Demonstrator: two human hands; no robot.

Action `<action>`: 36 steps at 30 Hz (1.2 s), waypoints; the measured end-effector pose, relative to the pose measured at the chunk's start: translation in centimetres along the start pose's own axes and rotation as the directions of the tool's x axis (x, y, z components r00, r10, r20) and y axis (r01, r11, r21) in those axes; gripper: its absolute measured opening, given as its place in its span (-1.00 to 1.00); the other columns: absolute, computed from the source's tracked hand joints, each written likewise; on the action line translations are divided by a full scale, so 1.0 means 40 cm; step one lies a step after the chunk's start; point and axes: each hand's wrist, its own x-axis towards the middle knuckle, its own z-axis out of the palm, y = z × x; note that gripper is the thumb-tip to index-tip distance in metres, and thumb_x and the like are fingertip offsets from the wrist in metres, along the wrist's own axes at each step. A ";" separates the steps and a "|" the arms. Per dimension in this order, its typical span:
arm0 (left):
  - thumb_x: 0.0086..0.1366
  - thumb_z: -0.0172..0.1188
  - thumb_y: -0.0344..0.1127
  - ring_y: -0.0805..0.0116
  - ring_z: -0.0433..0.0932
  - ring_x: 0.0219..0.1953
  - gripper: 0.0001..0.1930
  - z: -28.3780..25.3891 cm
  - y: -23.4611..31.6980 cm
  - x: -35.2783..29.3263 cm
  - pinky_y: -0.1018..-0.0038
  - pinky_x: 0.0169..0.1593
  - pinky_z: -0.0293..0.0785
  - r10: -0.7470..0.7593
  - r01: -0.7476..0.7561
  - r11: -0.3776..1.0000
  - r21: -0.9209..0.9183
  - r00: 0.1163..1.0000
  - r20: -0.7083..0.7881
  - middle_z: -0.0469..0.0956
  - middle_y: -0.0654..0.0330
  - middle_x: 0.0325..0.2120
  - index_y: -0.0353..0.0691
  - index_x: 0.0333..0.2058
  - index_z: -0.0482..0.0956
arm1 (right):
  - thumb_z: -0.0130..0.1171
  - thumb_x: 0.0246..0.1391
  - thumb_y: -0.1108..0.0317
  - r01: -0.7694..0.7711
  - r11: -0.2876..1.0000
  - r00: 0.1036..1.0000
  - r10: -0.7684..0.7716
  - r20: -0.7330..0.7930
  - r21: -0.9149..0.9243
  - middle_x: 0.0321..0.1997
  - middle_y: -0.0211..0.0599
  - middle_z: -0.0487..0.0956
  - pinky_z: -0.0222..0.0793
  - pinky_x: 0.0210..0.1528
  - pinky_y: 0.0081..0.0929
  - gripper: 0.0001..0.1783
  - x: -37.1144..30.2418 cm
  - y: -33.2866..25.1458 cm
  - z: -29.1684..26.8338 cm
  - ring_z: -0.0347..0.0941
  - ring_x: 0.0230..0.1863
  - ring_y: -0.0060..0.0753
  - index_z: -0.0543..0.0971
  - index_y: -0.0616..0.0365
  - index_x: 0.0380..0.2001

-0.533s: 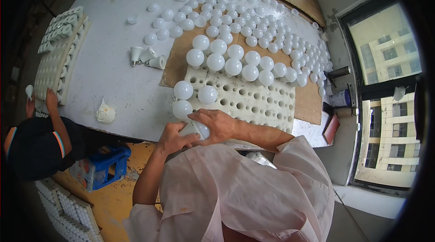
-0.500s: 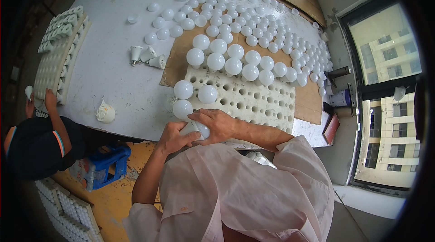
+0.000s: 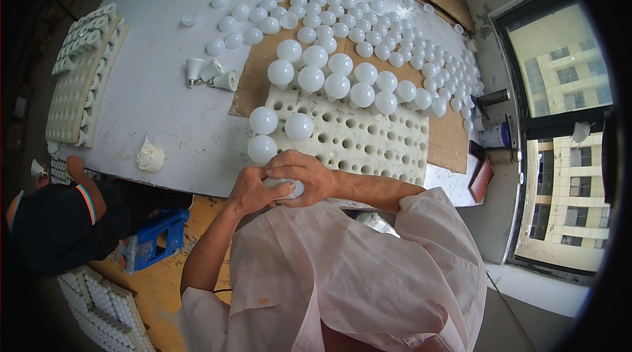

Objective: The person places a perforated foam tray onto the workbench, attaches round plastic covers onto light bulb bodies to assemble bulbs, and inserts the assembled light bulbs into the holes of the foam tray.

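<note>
Close to my body, both hands are wrapped round one white light bulb (image 3: 289,189). My left hand (image 3: 253,190) grips it from the left, thumb lying across it. My right hand (image 3: 304,174) covers its upper and right side; part of the bulb is hidden under the fingers. Just beyond them is a pale foam tray (image 3: 378,165) with rows of holes. Two rows of round white bulbs (image 3: 337,86) stand along its far side, and three more bulbs (image 3: 263,120) stand at its near left corner.
Many white domes (image 3: 374,40) cover a cardboard sheet (image 3: 257,82) and the white table (image 3: 158,62). Three bulb bases (image 3: 212,70) lie left of it, near a white lump (image 3: 150,156). A co-worker (image 3: 66,217) sits at left by a loaded tray (image 3: 69,108) and blue stool (image 3: 158,240).
My right hand has closed further over the bulb, and both hands have shifted slightly. The co-worker's hands have moved a little; the piece held there has turned.
</note>
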 end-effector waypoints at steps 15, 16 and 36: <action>0.16 0.14 0.13 0.46 0.51 -0.70 -0.42 -0.032 -0.095 0.040 0.66 -0.82 0.26 -0.243 0.325 0.844 -0.426 0.941 0.234 0.53 0.13 -0.54 -0.41 -0.20 0.49 | 0.50 -0.41 0.41 -0.369 0.905 0.928 0.349 0.126 0.213 -0.09 -0.24 0.38 0.36 0.00 -0.25 -0.11 0.001 0.019 -0.001 0.39 -0.06 -0.17 0.30 0.09 0.09; 0.16 0.14 0.13 0.46 0.51 -0.70 -0.42 -0.032 -0.113 0.045 0.66 -0.82 0.26 -0.237 0.317 0.849 -0.422 0.943 0.233 0.53 0.13 -0.54 -0.41 -0.20 0.49 | 0.50 -0.42 0.42 -0.442 0.862 0.896 0.434 0.091 0.246 -0.03 -0.23 0.36 0.35 0.06 -0.24 0.01 0.006 0.020 -0.010 0.39 -0.04 -0.18 0.20 0.06 0.19; 0.30 -0.31 0.39 0.15 0.57 -0.70 -0.21 0.010 -0.205 0.077 0.51 -0.87 0.37 0.062 0.330 0.334 -0.883 0.927 0.370 0.57 -0.23 -0.40 -0.27 0.12 0.26 | 0.44 -0.24 0.46 -0.751 0.517 0.654 0.669 0.353 0.411 0.19 -0.21 0.31 0.24 0.24 -0.29 0.04 0.018 -0.001 -0.020 0.26 0.23 -0.29 0.09 0.01 0.31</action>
